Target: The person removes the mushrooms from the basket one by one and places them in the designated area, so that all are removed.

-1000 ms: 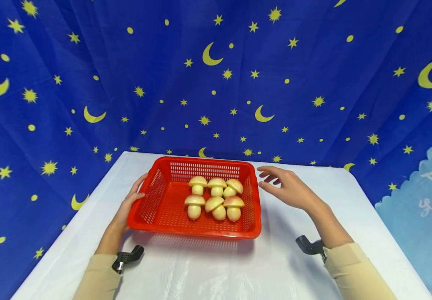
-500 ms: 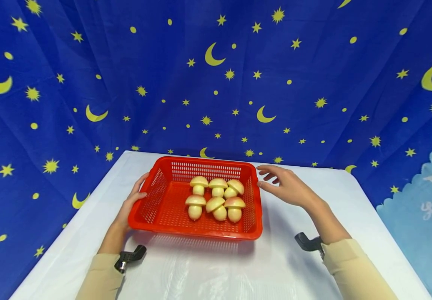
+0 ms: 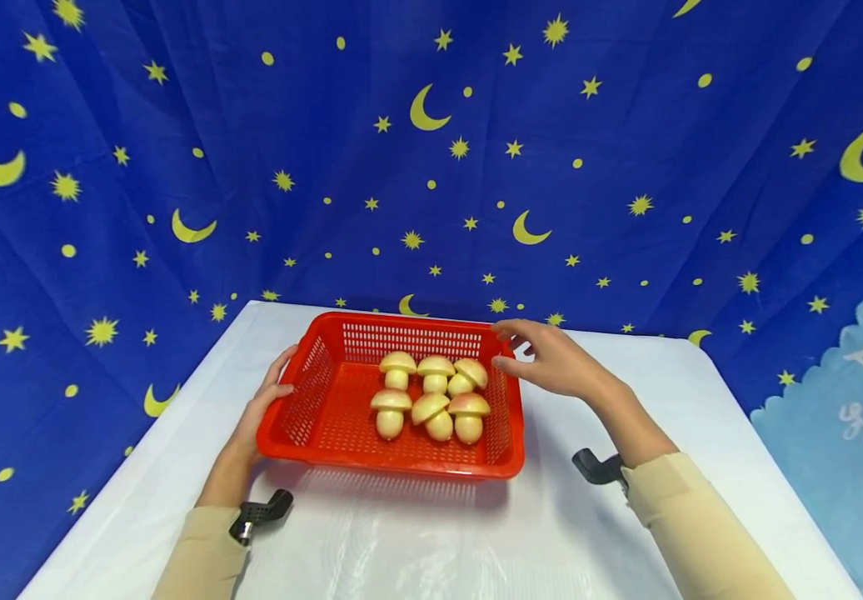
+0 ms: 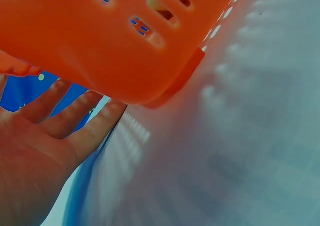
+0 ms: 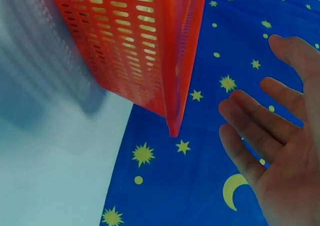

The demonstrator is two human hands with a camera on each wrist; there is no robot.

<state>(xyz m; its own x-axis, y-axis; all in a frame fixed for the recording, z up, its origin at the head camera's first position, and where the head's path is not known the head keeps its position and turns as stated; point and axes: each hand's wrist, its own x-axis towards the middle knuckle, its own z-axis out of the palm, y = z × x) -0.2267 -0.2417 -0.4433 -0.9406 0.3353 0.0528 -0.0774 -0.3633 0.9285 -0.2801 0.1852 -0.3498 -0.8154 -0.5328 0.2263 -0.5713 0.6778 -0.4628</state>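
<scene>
One side is held: at nine o'clock your left hand [image 3: 257,408] grips the red basket [image 3: 386,463], fingertips hidden by its wall. At two o'clock your right hand [image 3: 551,362] is loosely spread, blocking part of the rim in the head view, cut off at the right wrist view's edge. Six mushroom-shaped pieces [image 3: 431,408] sit inside toward three o'clock. Beyond the white tabletop [image 3: 401,542], the starry curtain [image 3: 341,167] stands at twelve.

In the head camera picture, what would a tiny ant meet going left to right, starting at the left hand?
Left hand → basket's left side → mushrooms → right hand → light-blue patch.
</scene>
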